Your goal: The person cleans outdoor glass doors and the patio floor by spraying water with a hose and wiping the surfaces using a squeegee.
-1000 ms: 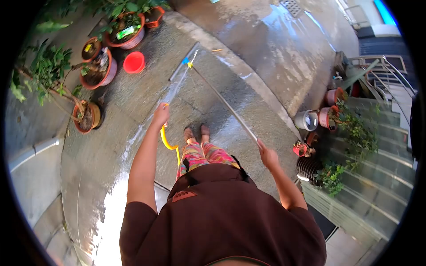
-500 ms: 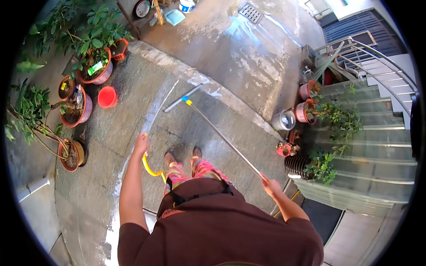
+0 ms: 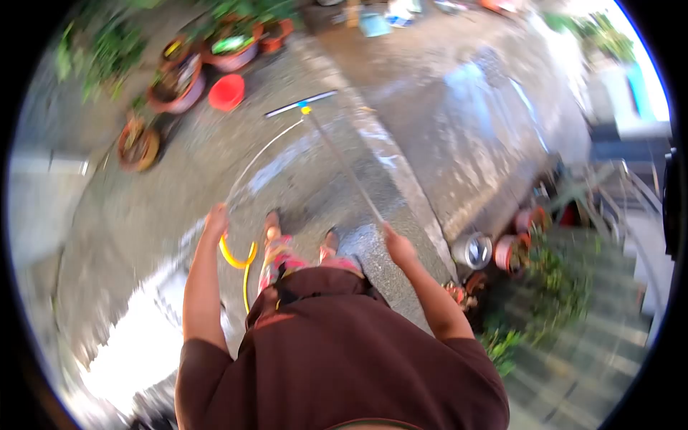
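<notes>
My left hand (image 3: pixel 216 220) is closed around the end of a yellow hose (image 3: pixel 240 264), which loops down beside my leg. From it a thin arc of water (image 3: pixel 256 153) curves forward and lands close to the squeegee head. Wrapped round the upper part of a long metal pole (image 3: pixel 344 163), my right hand (image 3: pixel 398 246) holds a floor squeegee. Its wide blade (image 3: pixel 285 110), with a blue and yellow joint, lies across the wet concrete in front of my feet.
Potted plants and a red bucket (image 3: pixel 227 92) stand on the left. A low concrete ridge (image 3: pixel 380 143) crosses the ground, with wet floor beyond. To the right are a pale bucket (image 3: pixel 471 250), flowerpots (image 3: pixel 510 252) and a stair railing (image 3: pixel 609 188). Much is motion-blurred.
The squeegee blade has moved forward, farther from my feet. My view has turned, so the pots and red bucket now appear higher and more to the right. Both hands keep their hold.
</notes>
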Motion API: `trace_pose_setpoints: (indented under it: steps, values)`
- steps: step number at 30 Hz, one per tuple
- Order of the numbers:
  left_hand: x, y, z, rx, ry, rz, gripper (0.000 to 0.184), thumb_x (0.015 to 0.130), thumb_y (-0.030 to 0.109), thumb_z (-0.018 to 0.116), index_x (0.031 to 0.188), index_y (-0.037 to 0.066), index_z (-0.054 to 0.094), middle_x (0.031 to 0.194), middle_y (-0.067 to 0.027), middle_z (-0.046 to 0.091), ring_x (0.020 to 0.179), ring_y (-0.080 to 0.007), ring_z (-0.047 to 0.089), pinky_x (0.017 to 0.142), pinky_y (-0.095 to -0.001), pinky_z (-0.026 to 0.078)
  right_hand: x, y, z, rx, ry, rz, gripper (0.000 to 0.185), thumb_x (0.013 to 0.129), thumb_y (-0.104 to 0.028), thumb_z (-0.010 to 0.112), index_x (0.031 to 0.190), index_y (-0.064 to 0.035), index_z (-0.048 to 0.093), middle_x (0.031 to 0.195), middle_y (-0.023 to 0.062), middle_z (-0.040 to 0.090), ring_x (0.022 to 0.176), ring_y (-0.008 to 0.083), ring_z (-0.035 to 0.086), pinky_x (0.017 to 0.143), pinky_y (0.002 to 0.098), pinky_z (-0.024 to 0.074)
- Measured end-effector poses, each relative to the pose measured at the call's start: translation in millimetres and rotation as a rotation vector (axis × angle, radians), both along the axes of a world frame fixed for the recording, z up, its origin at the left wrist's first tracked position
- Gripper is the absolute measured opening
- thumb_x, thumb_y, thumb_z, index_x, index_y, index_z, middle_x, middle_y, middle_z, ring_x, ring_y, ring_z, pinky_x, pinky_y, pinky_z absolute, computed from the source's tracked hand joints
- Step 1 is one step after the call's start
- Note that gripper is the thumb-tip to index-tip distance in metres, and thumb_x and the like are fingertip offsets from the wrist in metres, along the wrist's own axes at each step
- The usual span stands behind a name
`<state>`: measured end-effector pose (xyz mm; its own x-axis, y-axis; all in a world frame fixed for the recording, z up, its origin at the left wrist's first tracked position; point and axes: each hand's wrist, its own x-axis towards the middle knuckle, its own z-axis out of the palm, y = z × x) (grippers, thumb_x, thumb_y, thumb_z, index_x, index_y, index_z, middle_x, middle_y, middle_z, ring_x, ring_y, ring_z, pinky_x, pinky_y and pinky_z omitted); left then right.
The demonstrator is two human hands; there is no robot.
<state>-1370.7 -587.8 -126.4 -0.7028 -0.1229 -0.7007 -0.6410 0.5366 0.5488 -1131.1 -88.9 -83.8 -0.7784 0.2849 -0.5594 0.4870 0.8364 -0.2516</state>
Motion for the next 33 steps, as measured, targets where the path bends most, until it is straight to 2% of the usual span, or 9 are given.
trace_pose_setpoints:
  steps: [2, 4, 6, 13, 23, 28, 31, 32, 33]
  values:
    - [48.2, -31.8, -18.1, 0.090, -0.111, 0.151, 0.027, 0.096, 0.032, 0.041, 0.113, 0.013, 0.050, 0.059, -0.0046, 0.046, 0.038, -0.0149, 0.041, 0.036, -0.0333, 0.039, 51.1, 26.2, 23.4, -0.028, -0.077, 0.076, 0.054, 0.092, -0.029, 0.050, 0.142, -0.0317, 0.032, 0.074, 0.0252, 0.062, 0.068, 0.0456, 0.060, 0.061, 0.0552, 0.0456]
    - [99.8, -49.0, -6.5, 0.130, -0.133, 0.373, 0.027, 0.096, 0.031, 0.041, 0.115, 0.014, 0.048, 0.059, -0.0040, 0.046, 0.037, -0.0143, 0.039, 0.036, -0.0334, 0.038, 82.7, 47.5, 52.9, -0.065, -0.223, 0.122, 0.054, 0.093, -0.030, 0.050, 0.143, -0.0339, 0.031, 0.090, 0.0287, 0.062, 0.084, 0.0470, 0.060, 0.073, 0.0528, 0.0474]
    - [147.7, -65.9, 3.1, 0.161, -0.147, 0.540, 0.027, 0.096, 0.031, 0.041, 0.117, 0.014, 0.046, 0.059, -0.0035, 0.045, 0.037, -0.0139, 0.037, 0.036, -0.0335, 0.038, 102.8, 68.5, 79.7, -0.085, -0.222, 0.221, 0.051, 0.093, -0.029, 0.050, 0.142, -0.0343, 0.035, 0.084, 0.0280, 0.062, 0.080, 0.0466, 0.060, 0.067, 0.0525, 0.0471]
    - [273.6, -124.8, 6.8, 0.155, -0.136, 0.990, 0.027, 0.095, 0.029, 0.043, 0.116, 0.013, 0.048, 0.059, -0.0056, 0.046, 0.036, -0.0152, 0.039, 0.035, -0.0361, 0.037, -8.1, 84.9, 63.6, 0.026, -0.228, 0.639, 0.051, 0.093, -0.029, 0.051, 0.141, -0.0349, 0.037, 0.072, 0.0241, 0.061, 0.070, 0.0454, 0.059, 0.061, 0.0529, 0.0454]
    - [382.9, -205.2, 7.4, 0.138, -0.006, 1.554, 0.026, 0.096, 0.027, 0.042, 0.115, 0.010, 0.047, 0.060, -0.0057, 0.046, 0.037, -0.0153, 0.038, 0.036, -0.0361, 0.039, -243.4, -212.2, 46.8, -0.114, -0.063, 1.074, 0.055, 0.089, -0.026, 0.061, 0.140, -0.0292, 0.041, 0.080, 0.0272, 0.063, 0.080, 0.0464, 0.061, 0.067, 0.0500, 0.0477]
    - [461.9, -221.7, 17.4, 0.120, 0.101, 1.789, 0.024, 0.096, 0.027, 0.043, 0.111, 0.010, 0.048, 0.059, -0.0058, 0.046, 0.038, -0.0157, 0.040, 0.038, -0.0365, 0.040, -290.4, -331.3, -2.2, -0.399, -0.019, 1.334, 0.057, 0.087, -0.022, 0.064, 0.140, -0.0211, 0.041, 0.109, 0.0265, 0.061, 0.093, 0.0409, 0.064, 0.074, 0.0445, 0.0514]
    - [490.0, -220.4, 39.4, 0.045, 0.077, 1.962, 0.024, 0.096, 0.027, 0.043, 0.112, 0.011, 0.048, 0.061, -0.0045, 0.045, 0.039, -0.0146, 0.038, 0.039, -0.0348, 0.040, -305.7, -413.8, -12.7, -0.359, -0.142, 1.342, 0.058, 0.088, -0.021, 0.062, 0.142, -0.0222, 0.040, 0.089, 0.0206, 0.068, 0.070, 0.0306, 0.068, 0.059, 0.0406, 0.0529]
    - [501.2, -220.2, 40.0, 0.026, 0.096, 2.011, 0.024, 0.097, 0.029, 0.043, 0.112, 0.011, 0.048, 0.061, -0.0042, 0.045, 0.039, -0.0144, 0.038, 0.039, -0.0342, 0.040, -308.3, -448.8, 0.9, -0.319, -0.366, 1.180, 0.057, 0.090, -0.021, 0.060, 0.143, -0.0247, 0.038, 0.063, 0.0096, 0.059, 0.046, 0.0179, 0.055, 0.041, 0.0351, 0.0462]
    - [512.0, -221.1, 40.7, 0.029, 0.145, 2.057, 0.024, 0.097, 0.030, 0.043, 0.111, 0.011, 0.048, 0.061, -0.0040, 0.045, 0.040, -0.0142, 0.038, 0.039, -0.0341, 0.040, -316.2, -479.8, -0.7, -0.324, -0.390, 1.169, 0.057, 0.091, -0.021, 0.059, 0.143, -0.0254, 0.038, 0.059, 0.0072, 0.054, 0.043, 0.0159, 0.050, 0.038, 0.0339, 0.0435]
